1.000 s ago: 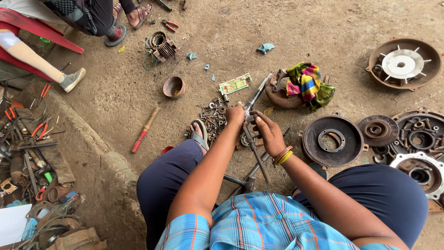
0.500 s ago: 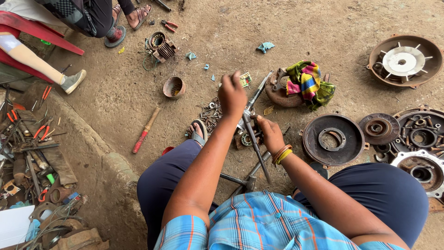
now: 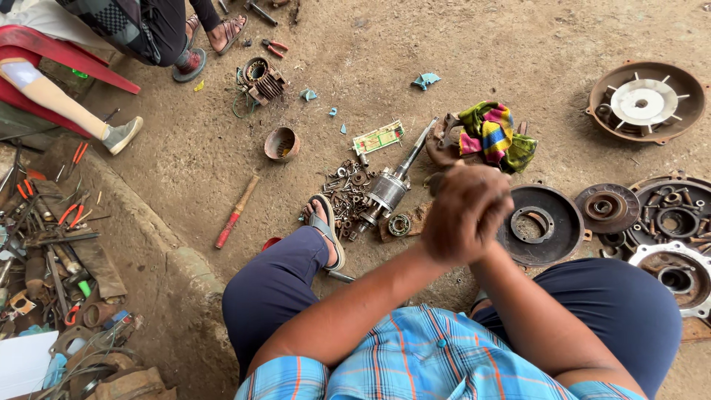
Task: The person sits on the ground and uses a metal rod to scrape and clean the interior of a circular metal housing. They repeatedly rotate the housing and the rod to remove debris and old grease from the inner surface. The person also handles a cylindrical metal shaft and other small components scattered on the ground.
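Head view: clasped hands [image 3: 465, 215] hover above the rotor shaft [image 3: 390, 187], apart.

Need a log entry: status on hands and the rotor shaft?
Left hand and right hand clasped together, holding nothing visible. Rotor shaft lies on the ground, untouched. Loose bolts beside it.

Right hand [image 3: 495, 194] mostly hidden behind blurred left hand [image 3: 461, 218], anything gripped unseeable, seated person [image 3: 141, 30] cropped at top edge, motor housing [image 3: 678, 215] cut off right
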